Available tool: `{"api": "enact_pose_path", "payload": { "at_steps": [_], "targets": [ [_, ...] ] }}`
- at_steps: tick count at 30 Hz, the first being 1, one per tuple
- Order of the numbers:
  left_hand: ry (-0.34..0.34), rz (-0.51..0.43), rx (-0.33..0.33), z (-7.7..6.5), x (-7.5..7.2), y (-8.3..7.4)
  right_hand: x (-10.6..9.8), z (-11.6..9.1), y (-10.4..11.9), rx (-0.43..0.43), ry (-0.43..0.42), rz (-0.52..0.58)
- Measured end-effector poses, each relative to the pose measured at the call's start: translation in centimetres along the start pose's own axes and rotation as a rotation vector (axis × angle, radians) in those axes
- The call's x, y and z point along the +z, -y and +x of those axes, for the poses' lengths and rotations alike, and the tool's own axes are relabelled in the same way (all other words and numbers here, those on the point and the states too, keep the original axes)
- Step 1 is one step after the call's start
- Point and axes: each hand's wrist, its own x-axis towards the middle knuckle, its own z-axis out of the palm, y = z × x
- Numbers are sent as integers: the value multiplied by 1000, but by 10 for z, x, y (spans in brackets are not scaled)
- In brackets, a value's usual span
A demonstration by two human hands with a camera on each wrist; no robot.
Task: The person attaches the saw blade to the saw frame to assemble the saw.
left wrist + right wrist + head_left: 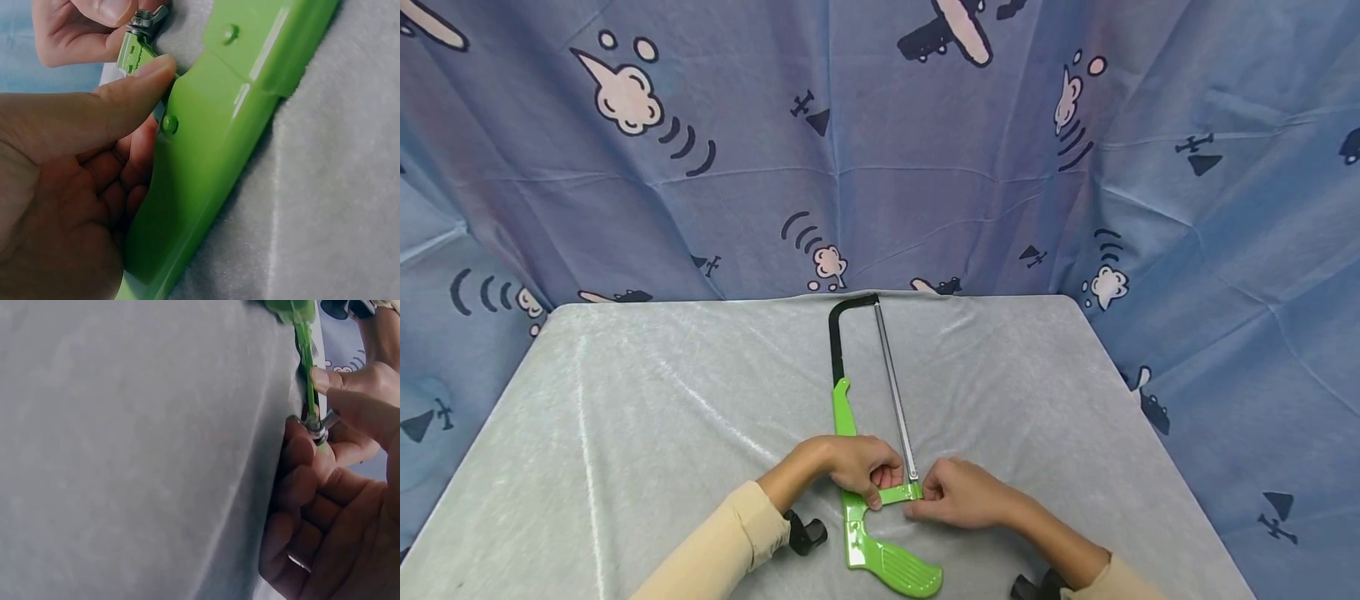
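Observation:
A hacksaw with a bright green handle (898, 567) lies on the cloth, its black frame end (835, 333) pointing away. Its silver blade (895, 392) runs along the right side to a short green arm. My left hand (861, 462) grips that arm (898, 493), thumb on top and fingers curled below it. In the left wrist view a metal wing nut (149, 20) sits at the arm's end. My right hand (966, 493) pinches the wing nut between thumb and forefinger, its other fingers curled in. Part of the nut is hidden by the fingers in the right wrist view.
A pale grey plush cloth (662, 467) covers the table. Blue printed curtains (880, 125) hang behind it and along both sides. The saw's far end reaches close to the table's back edge. Black camera mounts (807, 535) show at both wrists.

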Motion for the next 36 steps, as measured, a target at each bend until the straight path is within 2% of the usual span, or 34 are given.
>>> {"api": "enact_pose_path", "payload": {
  "at_steps": [17, 26, 36],
  "targets": [
    [8, -22, 7, 0, 0, 0, -13, -3, -11, -86, 128, 170],
    [9, -26, 15, 0, 1, 1, -13, -3, -11, -103, 127, 165],
    [5, -22, 15, -1, 1, 0, -12, -3, -2, -85, 150, 81]
  ]
}}
